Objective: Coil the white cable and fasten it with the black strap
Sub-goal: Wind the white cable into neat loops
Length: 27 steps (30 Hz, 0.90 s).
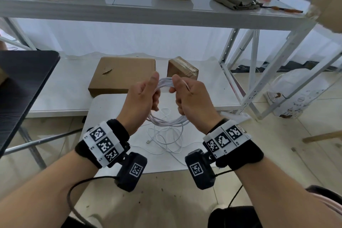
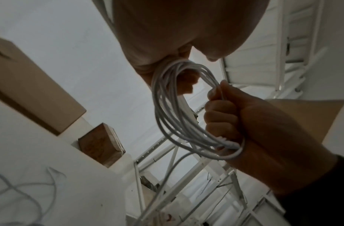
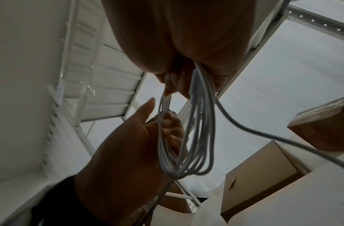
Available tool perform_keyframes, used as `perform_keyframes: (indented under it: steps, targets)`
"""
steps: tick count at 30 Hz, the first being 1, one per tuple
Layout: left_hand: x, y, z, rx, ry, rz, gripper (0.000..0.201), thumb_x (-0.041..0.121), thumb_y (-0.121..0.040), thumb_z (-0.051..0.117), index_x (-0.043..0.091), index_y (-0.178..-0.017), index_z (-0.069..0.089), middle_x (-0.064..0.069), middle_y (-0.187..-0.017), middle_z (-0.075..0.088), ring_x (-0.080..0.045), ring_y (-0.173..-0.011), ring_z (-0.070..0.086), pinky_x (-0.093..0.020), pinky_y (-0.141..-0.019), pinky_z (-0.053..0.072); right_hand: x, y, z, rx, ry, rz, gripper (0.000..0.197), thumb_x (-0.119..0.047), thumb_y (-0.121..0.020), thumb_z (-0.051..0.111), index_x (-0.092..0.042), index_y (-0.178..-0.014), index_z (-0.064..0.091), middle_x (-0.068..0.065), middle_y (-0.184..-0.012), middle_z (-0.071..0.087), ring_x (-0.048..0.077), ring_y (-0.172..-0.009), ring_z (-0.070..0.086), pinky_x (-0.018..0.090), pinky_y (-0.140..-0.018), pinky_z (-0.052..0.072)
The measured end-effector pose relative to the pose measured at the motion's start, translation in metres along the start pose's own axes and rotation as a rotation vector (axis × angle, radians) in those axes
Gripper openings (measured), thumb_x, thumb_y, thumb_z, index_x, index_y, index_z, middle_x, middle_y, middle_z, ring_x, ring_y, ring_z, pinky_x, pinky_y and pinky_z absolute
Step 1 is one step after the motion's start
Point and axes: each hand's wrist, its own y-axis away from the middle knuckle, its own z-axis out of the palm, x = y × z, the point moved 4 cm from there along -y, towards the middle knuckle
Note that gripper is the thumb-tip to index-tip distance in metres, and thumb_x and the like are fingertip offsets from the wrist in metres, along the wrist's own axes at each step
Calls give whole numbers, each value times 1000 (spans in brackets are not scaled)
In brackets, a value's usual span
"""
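The white cable [image 1: 166, 121] is partly wound into a coil of several loops, held up between both hands above a small white table [image 1: 118, 109]. My left hand [image 1: 148, 96] grips the coil's left side, fingers curled round the strands and thumb raised. On the coil's right side my right hand [image 1: 177, 92] closes round the loops. The rest of the cable lies loose on the table [image 1: 172, 142], ending in a USB plug [image 1: 148, 142]. The left wrist view shows the coil [image 2: 167, 113] and my right hand [image 2: 235, 120]. In the right wrist view a tail [image 3: 264, 134] leaves the coil [image 3: 186, 146]. No black strap shows clearly.
A flat cardboard box [image 1: 122, 76] and a small taped box [image 1: 182, 69] sit on the low white shelf behind the table. A black tabletop [image 1: 24, 83] juts in at the left. White rack uprights [image 1: 240, 72] and a white bag [image 1: 290, 96] stand at the right.
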Motion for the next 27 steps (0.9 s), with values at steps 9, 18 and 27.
perform_keyframes:
  steps: [9,18,27]
  targets:
    - [10,-2,3,-61,-141,155,39,48,-97,54,17,-78,67,11,-52,44,-12,-52,34,-30,-51,30,0,5,3,-162,-280,112,43,-35,-107,42,-5,-80,58,-9,-48,30,9,-42,23,21,-42,25]
    - [10,-11,1,56,-61,184,52,55,-98,49,11,-70,52,7,-56,29,-13,-49,24,-29,-49,22,0,7,-5,-285,-727,169,39,-28,-93,53,6,-110,63,1,-61,46,17,-63,54,37,-89,55]
    - [10,-9,0,44,-148,222,47,49,-103,45,13,-76,59,-2,-57,38,-15,-50,33,-31,-49,29,0,0,-9,-93,-672,220,39,-35,-102,51,2,-105,61,-1,-57,32,7,-43,22,21,-41,21]
